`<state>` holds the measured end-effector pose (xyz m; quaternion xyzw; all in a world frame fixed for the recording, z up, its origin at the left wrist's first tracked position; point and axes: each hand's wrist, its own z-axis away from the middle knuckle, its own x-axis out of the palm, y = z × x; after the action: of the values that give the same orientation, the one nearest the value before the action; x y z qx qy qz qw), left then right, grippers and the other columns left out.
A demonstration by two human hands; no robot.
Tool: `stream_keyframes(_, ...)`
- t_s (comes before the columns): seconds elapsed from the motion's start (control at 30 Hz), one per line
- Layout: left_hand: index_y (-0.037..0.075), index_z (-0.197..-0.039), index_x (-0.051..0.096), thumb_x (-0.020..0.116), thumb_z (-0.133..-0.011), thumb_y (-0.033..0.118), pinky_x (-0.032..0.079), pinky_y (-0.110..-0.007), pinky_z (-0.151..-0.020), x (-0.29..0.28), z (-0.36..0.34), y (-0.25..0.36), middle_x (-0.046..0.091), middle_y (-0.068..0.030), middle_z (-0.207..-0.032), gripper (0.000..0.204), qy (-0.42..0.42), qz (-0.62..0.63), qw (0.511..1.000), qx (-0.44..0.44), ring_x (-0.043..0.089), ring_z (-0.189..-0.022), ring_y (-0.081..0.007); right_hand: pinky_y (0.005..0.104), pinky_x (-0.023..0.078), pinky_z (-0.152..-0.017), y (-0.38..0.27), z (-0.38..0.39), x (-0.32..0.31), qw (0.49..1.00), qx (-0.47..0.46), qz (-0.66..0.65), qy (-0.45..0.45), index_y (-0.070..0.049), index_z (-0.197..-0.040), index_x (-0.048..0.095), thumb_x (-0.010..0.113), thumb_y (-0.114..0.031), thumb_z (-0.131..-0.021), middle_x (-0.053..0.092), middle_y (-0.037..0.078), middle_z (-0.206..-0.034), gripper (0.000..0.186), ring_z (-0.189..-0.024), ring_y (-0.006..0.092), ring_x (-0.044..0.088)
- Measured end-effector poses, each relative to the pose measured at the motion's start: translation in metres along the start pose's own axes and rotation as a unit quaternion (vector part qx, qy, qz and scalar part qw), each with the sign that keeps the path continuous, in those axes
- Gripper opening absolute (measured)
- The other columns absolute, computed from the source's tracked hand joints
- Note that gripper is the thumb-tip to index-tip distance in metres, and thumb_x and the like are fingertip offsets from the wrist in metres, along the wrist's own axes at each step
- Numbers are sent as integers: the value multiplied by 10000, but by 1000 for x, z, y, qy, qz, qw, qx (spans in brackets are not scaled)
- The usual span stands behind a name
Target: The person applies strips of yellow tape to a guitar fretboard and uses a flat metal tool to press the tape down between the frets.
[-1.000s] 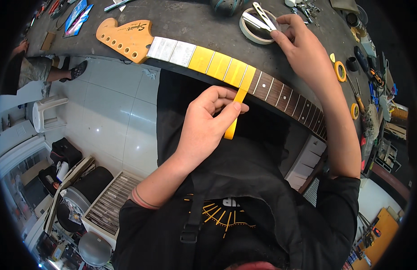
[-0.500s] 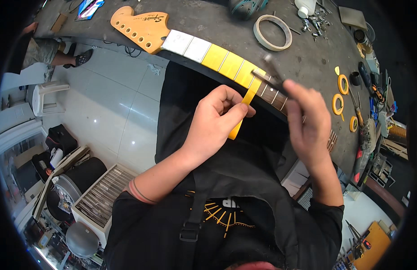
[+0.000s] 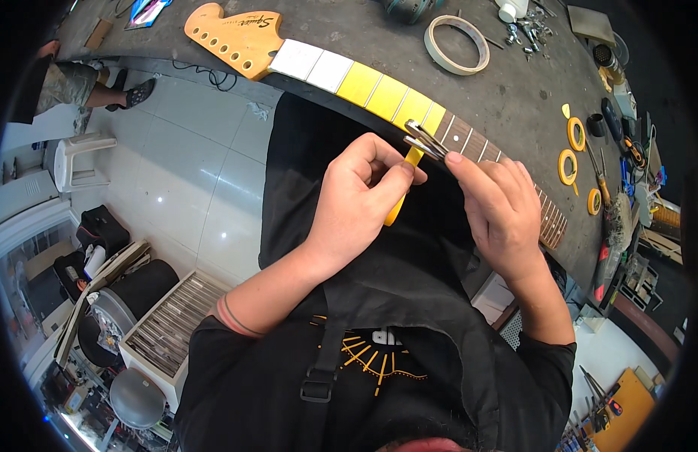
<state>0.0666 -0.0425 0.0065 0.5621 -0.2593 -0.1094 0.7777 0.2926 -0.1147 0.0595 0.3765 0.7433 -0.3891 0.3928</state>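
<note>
A guitar neck (image 3: 475,143) lies along the bench's near edge, its headstock (image 3: 247,38) at the left. White tape (image 3: 310,64) covers the frets nearest the headstock, and yellow tape (image 3: 386,96) covers several beside them; further right the dark fretboard is bare. My left hand (image 3: 364,188) pinches a yellow masking tape strip (image 3: 398,207), whose short end sticks up past my thumb. In my right hand (image 3: 503,207) is a slim, dark metal tool (image 3: 428,141) with two shiny prongs, its exact kind unclear. The prongs are at the strip's upper end, close to the neck's near edge.
A wide roll of pale tape (image 3: 456,45) lies behind the neck on the dark bench (image 3: 349,38). Several metal parts (image 3: 526,34) are at the back right. Small yellow tape rolls (image 3: 567,167) and assorted tools sit at the right. Another person's foot (image 3: 140,93) shows at the far left.
The yellow strip, which reached the neck, now ends just above my left fingers. My right hand has shifted slightly down and left, bringing the tool's prongs to the strip's end.
</note>
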Motion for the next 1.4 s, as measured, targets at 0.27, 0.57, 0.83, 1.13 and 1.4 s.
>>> stream_keyframes(0.27,-5,-1126,621,649,-1155,49,624,-307,-905,2,17,3,833,-173,-1099,67,-31,22,999,17,781,-962,-149,330,475,-806,0,-12,-5,994,75,-76,32,-82,-1455,722,743,27,-991,650,35,-1023,477,-899,182,616)
stream_keyframes(0.57,17,-1054,650,669,-1134,68,511,-233,-730,4,11,-7,817,-78,-995,97,-45,59,997,7,639,-824,-27,257,465,-1028,85,-57,9,921,286,-255,66,-1,-1538,609,591,-193,-1210,636,9,-1212,381,-1087,82,565)
stream_keyframes(0.83,8,-1081,634,649,-1153,79,582,-295,-848,-5,10,-12,820,-131,-1038,102,-52,47,997,-13,734,-936,-116,453,465,-997,80,-62,14,987,154,42,4,-80,-1448,637,699,-199,-1127,691,77,-991,348,-1053,308,664)
stream_keyframes(1.13,-5,-1114,621,640,-1167,106,629,-341,-937,-8,7,-10,819,-178,-1071,124,-67,49,996,-27,794,-1009,-190,445,487,-948,3,-64,5,993,76,85,-38,-71,-1284,725,878,-282,-905,691,86,-1132,460,-1094,299,666)
stream_keyframes(1.4,-6,-1124,620,633,-1173,114,628,-341,-938,-14,8,-8,821,-190,-1070,130,-61,45,997,-23,794,-1006,-190,448,491,-994,-1,-66,15,982,26,184,-42,-74,-1124,739,912,-260,-801,667,53,-1027,411,-1028,262,669)
